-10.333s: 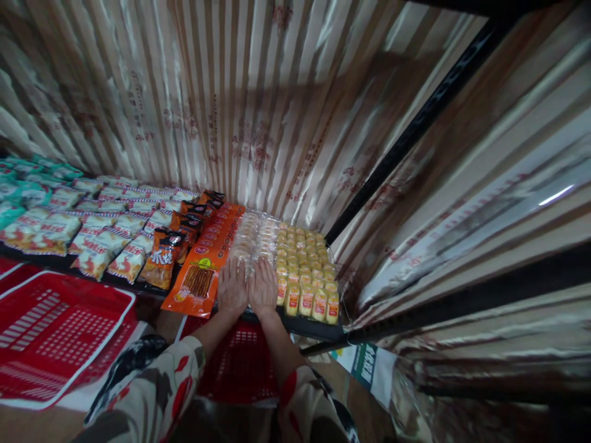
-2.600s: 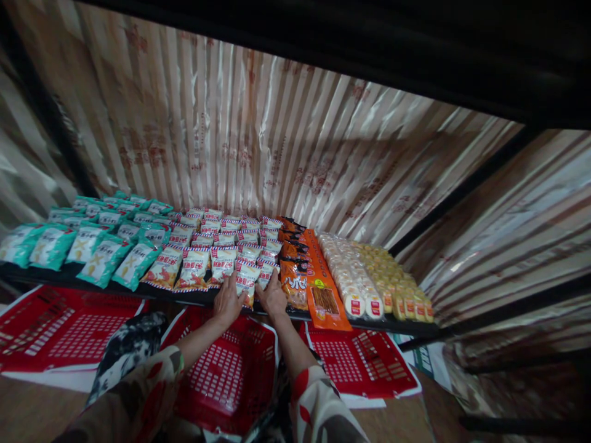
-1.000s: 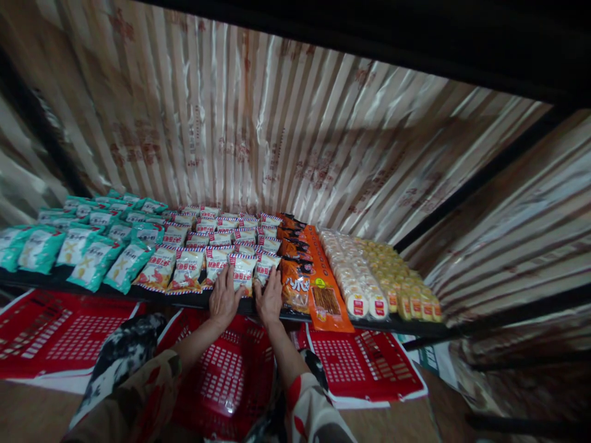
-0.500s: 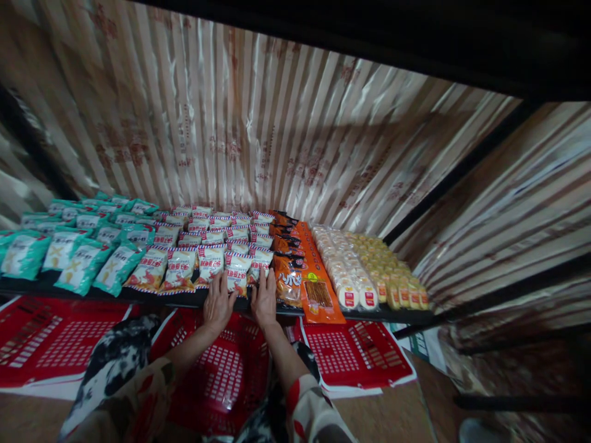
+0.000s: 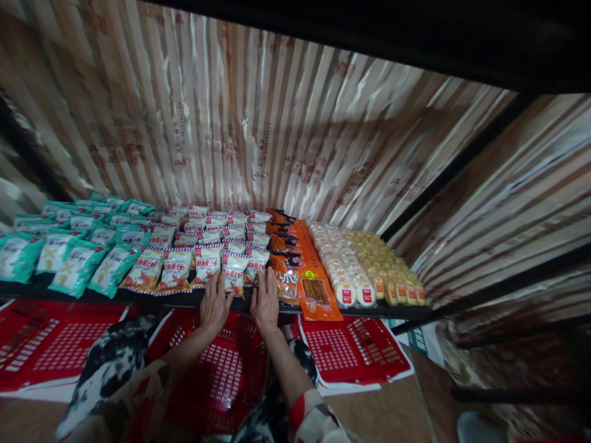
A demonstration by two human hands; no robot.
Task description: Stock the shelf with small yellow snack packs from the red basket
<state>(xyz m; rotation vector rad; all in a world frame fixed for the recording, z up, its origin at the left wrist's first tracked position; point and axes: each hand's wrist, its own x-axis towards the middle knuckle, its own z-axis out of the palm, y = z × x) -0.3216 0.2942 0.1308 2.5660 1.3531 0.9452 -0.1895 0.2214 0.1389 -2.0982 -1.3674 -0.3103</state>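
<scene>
Rows of small white snack bags (image 5: pixel 175 268) with red lettering and striped edges stand on a black shelf (image 5: pixel 184 300). My left hand (image 5: pixel 215 306) rests its fingers against the front bags, at the lower left of a snack bag (image 5: pixel 234 271) that juts forward. My right hand (image 5: pixel 265 303) has its fingers stretched toward the bag at the right end of the row, close to the orange packets (image 5: pixel 285 280). Both hands are open, fingers pointing up, and neither is wrapped round a bag. Their fingertips partly cover the lower fronts of the bags.
Teal snack bags (image 5: pixel 76 266) fill the shelf's left end. To the right lie a long orange packet (image 5: pixel 315 289), white round packs (image 5: pixel 345 293) and yellow packs (image 5: pixel 401 289). Red baskets (image 5: pixel 355 351) sit below. A dark post (image 5: pixel 457 169) slants at right, before a striped sheet (image 5: pixel 286 123).
The view has shifted slightly, moving the shelf a little left. Both hands stay at the front bags with almost the same pose; no bag has clearly been picked up.
</scene>
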